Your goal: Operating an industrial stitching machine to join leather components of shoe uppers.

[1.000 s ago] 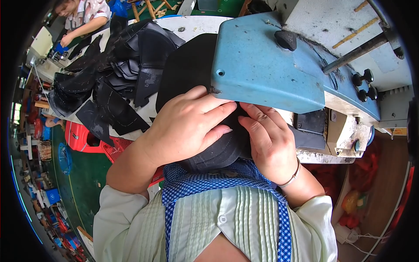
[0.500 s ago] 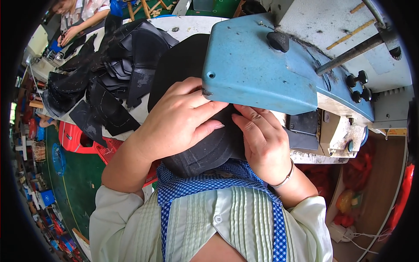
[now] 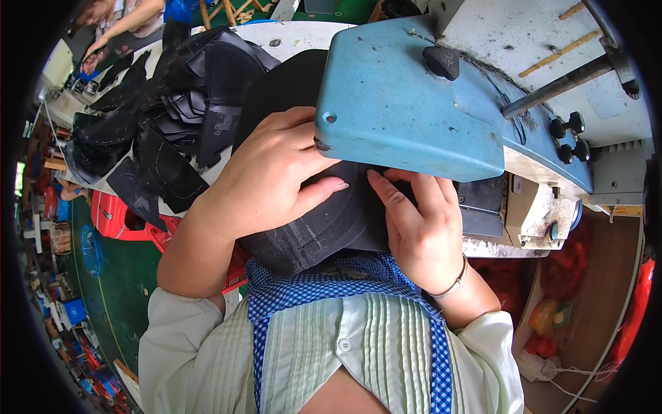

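Under the blue head (image 3: 407, 103) of a machine lies a black sheet-like piece (image 3: 310, 231), with stitched or ridged lines on its near part. My left hand (image 3: 276, 169) lies across this piece, thumb stretched out to the side, its fingertips hidden by the machine head. At the piece's right side, my right hand (image 3: 424, 228) has bent fingers and thumb on the material near the edge. Its outer fingertips go out of sight beneath the head. The piece's near end hangs over my lap, and its far end reaches up left of the head.
A heap of black cut pieces (image 3: 186, 103) covers the white table (image 3: 296, 40) at left. A red plastic crate (image 3: 114, 214) stands below it. Dark knobs (image 3: 569, 134) and a metal rod (image 3: 552, 90) stick out at right. Another person's hand (image 3: 91, 61) is at far left.
Both hands and the black piece have shifted slightly; the left hand moved up and left. The right hand's fingers have spread from one another. The other person's arm has changed position.
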Demonstrator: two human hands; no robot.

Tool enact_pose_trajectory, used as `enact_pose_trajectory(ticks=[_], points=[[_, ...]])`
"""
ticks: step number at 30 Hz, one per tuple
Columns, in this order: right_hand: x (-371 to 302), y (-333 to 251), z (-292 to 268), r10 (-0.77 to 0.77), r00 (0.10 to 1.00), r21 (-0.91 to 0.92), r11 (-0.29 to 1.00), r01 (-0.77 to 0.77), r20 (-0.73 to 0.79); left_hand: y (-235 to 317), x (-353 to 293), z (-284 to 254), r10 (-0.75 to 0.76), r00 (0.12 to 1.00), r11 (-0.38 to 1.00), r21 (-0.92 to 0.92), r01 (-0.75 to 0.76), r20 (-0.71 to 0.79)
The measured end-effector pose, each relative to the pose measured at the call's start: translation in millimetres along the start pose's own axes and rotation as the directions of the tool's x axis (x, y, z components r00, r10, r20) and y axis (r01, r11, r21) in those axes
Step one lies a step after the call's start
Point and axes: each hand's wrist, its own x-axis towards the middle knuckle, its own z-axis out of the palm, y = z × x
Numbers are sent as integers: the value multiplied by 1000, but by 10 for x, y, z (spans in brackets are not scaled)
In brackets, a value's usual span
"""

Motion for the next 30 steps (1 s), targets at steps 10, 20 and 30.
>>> enact_pose_trajectory(ticks=[10,20,30], points=[[5,7,22,9,1000,14,1000,-9,-25,0,16,-49,16,1000,998,54,-17,10],[46,-21,4,-10,999,12,1000,10,-43,-18,-40,-3,-38,999,997,62,39,-29],[53,-14,19,-19,999,-6,1000,19,-50,-31,-94,10,6,1000,996,-91,-8,-21]])
